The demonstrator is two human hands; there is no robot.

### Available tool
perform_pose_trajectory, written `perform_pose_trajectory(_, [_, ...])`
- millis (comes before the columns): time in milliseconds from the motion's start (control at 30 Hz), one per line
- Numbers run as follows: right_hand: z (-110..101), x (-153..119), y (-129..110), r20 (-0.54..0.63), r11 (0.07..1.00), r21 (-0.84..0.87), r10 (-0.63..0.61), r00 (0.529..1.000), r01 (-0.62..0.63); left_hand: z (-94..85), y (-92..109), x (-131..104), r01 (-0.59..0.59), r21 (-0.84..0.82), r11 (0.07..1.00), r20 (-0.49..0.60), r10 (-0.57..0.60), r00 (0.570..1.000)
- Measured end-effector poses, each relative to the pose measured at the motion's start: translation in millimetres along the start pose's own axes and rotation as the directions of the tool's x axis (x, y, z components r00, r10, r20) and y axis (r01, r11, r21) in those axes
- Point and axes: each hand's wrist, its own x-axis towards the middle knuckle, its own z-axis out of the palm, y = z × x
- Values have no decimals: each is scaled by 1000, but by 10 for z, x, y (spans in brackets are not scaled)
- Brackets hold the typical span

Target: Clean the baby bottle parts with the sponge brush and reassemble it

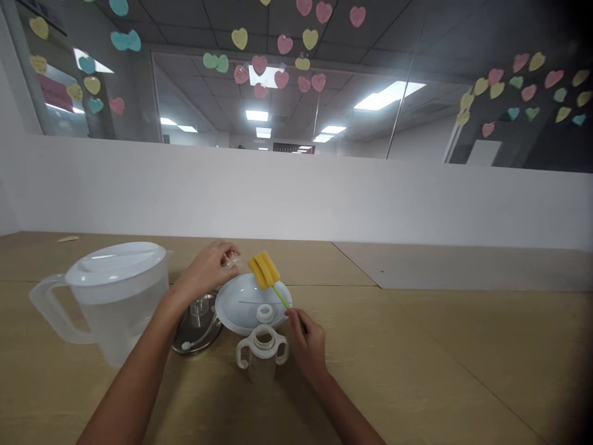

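In my right hand [306, 343] is a bottle brush [264, 270] with a yellow sponge head and a thin green handle, held head up over a white bowl [234, 309]. My left hand [213, 267] is closed at the fingertips around a small clear piece [233, 262], partly hidden, beyond the bowl's left rim. A white ring-shaped part [265, 313] is at the bowl's near side. Just in front of it stands a clear sippy cup [262, 364] with a white collar and two handles, its top uncovered.
A large lidded plastic pitcher [125, 309] with clear liquid stands left, close to my left forearm. Behind that forearm lies a round metal tray [204, 343] with a clear cup [199, 311] and a thin straw-like tube [206, 334]. A white wall [296, 198] bounds the wooden table [393, 358].
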Motion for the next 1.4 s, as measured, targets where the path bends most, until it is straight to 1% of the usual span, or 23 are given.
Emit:
perform_pose_trajectory(33, [-3, 8, 4, -16, 1000, 5, 7, 1000, -7, -29, -64, -16, 35, 54, 998, 45, -37, 998])
perform_pose_trajectory(67, [-6, 15, 8, -34, 1000, 12, 16, 999, -15, -45, -129, -30, 77, 113, 991, 118, -90, 989])
perform_pose_trajectory(100, [-9, 21, 12, -50, 1000, 18, 25, 998, -24, -44, -192, -40, 128, 182, 975, 213, -166, 963])
perform_pose_trajectory(133, [-12, 26, 16, -63, 999, 24, 33, 997, -32, -25, -248, -46, 179, 256, 950, 306, -256, 917])
perform_pose_trajectory(167, [-15, 29, 19, -71, 999, 28, 40, 997, -39, 12, -293, -48, 224, 326, 918, 381, -345, 858])
perform_pose_trajectory(233, [-18, 31, 25, -76, 998, 35, 51, 996, -48, 125, -355, -40, 285, 433, 855, 469, -484, 739])
perform_pose_trajectory(267, [-19, 32, 28, -78, 998, 38, 53, 996, -50, 192, -374, -33, 301, 466, 832, 487, -525, 698])
perform_pose_trajectory(333, [-21, 34, 35, -80, 998, 44, 55, 995, -51, 320, -406, -20, 316, 502, 805, 501, -568, 653])
perform_pose_trajectory(400, [-22, 39, 41, -90, 997, 50, 64, 994, -59, 411, -441, -14, 328, 537, 777, 509, -609, 608])
perform_pose_trajectory(467, [-23, 43, 47, -100, 996, 61, 77, 992, -71, 457, -481, -12, 337, 559, 758, 515, -635, 575])
perform_pose_trajectory(533, [-24, 45, 51, -101, 994, 71, 85, 991, -78, 469, -519, -7, 341, 562, 754, 525, -644, 556])
perform_pose_trajectory(600, [-25, 46, 53, -92, 994, 71, 85, 992, -79, 471, -549, 2, 343, 553, 759, 533, -639, 555])
perform_pose_trajectory(667, [-27, 48, 54, -89, 995, 66, 85, 992, -79, 475, -571, 12, 341, 543, 767, 532, -629, 567])
perform_pose_trajectory(833, [-33, 50, 46, -90, 994, 72, 86, 992, -79, 453, -599, 15, 326, 505, 799, 521, -583, 624])
perform_pose_trajectory(900, [-35, 50, 41, -93, 994, 78, 90, 992, -82, 421, -570, 16, 306, 463, 832, 524, -535, 662])
perform_pose_trajectory(933, [-35, 50, 40, -96, 993, 81, 93, 991, -85, 408, -539, 19, 287, 433, 854, 524, -498, 691])
perform_pose_trajectory(1033, [-32, 50, 43, -104, 991, 94, 103, 989, -93, 428, -376, 49, 195, 303, 933, 500, -330, 801])
perform_pose_trajectory(1100, [-30, 51, 50, -108, 990, 102, 104, 989, -93, 518, -239, 73, 114, 189, 975, 484, -194, 853])
perform_pose_trajectory(1133, [-29, 51, 54, -111, 991, 101, 104, 988, -93, 589, -175, 80, 74, 135, 988, 482, -131, 866])
perform_pose_trajectory(1200, [-30, 52, 58, -112, 991, 97, 101, 989, -90, 766, -79, 79, -2, 52, 999, 484, -23, 875])
perform_pose_trajectory(1267, [-35, 53, 53, -110, 991, 101, 97, 989, -86, 961, -34, 56, -31, 53, 998, 497, 0, 868])
perform_pose_trajectory(1333, [-45, 55, 38, -113, 991, 105, 92, 989, -80, 1130, -27, 19, -37, 78, 996, 514, -8, 858])
perform_pose_trajectory(1400, [-57, 58, 19, -119, 992, 101, 91, 989, -79, 1237, -36, -14, -43, 89, 995, 527, -10, 850])
